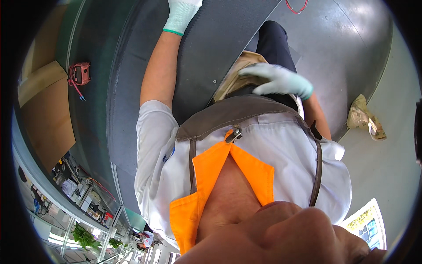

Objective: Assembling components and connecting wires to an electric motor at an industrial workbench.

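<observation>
My left hand [183, 15], in a pale knit glove with a green cuff, rests at the upper edge of the view over a dark grey flat surface [211, 44]. Its fingers lie mostly beyond the picture, so their grip is hidden. At my waist, my right hand [279, 82], also gloved, is open with fingers apart and slightly blurred. It hovers by or touches tan cloth [233, 81] at the lower part of my brown apron [237, 108]; which of the two cannot be told. Nothing shows in its fingers.
A red device with a cable [80, 74] sits on the left, near brown cardboard [48, 114]. Red cable [297, 8] loops at the top. A crumpled tan bag [364, 116] lies at the right. Shelving with mixed items [81, 189] stands lower left.
</observation>
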Action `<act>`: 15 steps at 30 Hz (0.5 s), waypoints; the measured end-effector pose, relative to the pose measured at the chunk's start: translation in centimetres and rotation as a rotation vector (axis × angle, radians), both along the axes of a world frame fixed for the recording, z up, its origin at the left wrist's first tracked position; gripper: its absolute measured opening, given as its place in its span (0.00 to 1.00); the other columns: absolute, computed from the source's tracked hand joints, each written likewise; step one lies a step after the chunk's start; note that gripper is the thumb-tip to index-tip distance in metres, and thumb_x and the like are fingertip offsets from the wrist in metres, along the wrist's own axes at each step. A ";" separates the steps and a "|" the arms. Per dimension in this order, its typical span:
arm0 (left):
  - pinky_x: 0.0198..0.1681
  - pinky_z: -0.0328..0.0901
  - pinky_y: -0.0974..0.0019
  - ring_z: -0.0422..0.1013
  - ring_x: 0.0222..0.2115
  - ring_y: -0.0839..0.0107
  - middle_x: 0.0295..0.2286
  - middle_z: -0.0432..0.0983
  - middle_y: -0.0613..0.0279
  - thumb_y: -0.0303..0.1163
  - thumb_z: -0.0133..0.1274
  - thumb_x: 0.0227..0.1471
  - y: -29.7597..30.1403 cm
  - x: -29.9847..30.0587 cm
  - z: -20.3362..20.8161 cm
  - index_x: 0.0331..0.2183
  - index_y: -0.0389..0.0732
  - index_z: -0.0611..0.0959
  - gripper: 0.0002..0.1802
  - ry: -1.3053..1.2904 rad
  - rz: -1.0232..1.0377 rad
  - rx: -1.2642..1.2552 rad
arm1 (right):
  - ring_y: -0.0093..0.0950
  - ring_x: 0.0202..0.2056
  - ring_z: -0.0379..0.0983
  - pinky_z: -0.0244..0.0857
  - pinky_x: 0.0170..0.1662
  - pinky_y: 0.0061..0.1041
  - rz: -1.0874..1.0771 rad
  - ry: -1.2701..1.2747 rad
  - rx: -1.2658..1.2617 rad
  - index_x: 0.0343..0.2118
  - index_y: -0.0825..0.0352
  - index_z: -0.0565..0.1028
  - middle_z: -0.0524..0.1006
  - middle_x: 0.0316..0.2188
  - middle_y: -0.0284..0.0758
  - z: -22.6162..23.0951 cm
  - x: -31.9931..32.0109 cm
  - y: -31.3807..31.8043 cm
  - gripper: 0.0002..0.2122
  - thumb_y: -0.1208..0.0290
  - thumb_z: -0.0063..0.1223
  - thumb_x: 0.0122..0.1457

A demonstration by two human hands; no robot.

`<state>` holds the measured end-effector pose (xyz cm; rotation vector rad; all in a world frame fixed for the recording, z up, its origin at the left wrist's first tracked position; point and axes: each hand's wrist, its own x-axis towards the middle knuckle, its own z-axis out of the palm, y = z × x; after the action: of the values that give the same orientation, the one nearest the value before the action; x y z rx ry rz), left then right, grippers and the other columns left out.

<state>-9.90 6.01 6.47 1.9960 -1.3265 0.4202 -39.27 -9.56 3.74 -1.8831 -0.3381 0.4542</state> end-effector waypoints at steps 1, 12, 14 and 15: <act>0.39 0.69 0.60 0.72 0.32 0.61 0.35 0.73 0.55 0.24 0.59 0.49 -0.3 -0.1 0.2 0.47 0.38 0.83 0.19 0.014 -0.010 -0.013 | 0.35 0.57 0.71 0.65 0.59 0.32 0.045 -0.114 -0.210 0.62 0.70 0.68 0.75 0.57 0.45 -1.2 0.0 1.2 0.29 0.67 0.63 0.60; 0.39 0.69 0.61 0.73 0.32 0.63 0.35 0.73 0.56 0.24 0.60 0.49 -1.3 0.5 -0.3 0.47 0.38 0.83 0.20 0.022 0.015 0.006 | 0.27 0.37 0.81 0.73 0.46 0.25 -0.827 -0.055 -0.115 0.39 0.68 0.84 0.85 0.35 0.41 -10.9 1.4 -8.5 0.13 0.77 0.54 0.51; 0.39 0.69 0.62 0.73 0.32 0.63 0.35 0.73 0.56 0.24 0.60 0.48 -0.8 0.3 0.2 0.47 0.38 0.83 0.20 0.115 0.038 0.000 | 0.22 0.38 0.80 0.72 0.47 0.24 -1.152 0.180 -0.090 0.42 0.68 0.85 0.86 0.36 0.38 -14.7 0.0 -12.2 0.14 0.76 0.54 0.52; 0.39 0.69 0.62 0.73 0.32 0.63 0.35 0.73 0.56 0.24 0.60 0.48 0.3 0.6 0.1 0.47 0.38 0.83 0.20 0.106 0.069 0.015 | 0.22 0.37 0.78 0.71 0.45 0.21 -1.168 0.276 -0.204 0.44 0.73 0.84 0.84 0.37 0.36 -13.6 0.1 -11.5 0.16 0.78 0.50 0.54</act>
<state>-9.28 6.35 6.57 2.0519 -1.2015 0.3318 -39.14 -21.09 -9.91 -1.8373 0.9909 -0.0713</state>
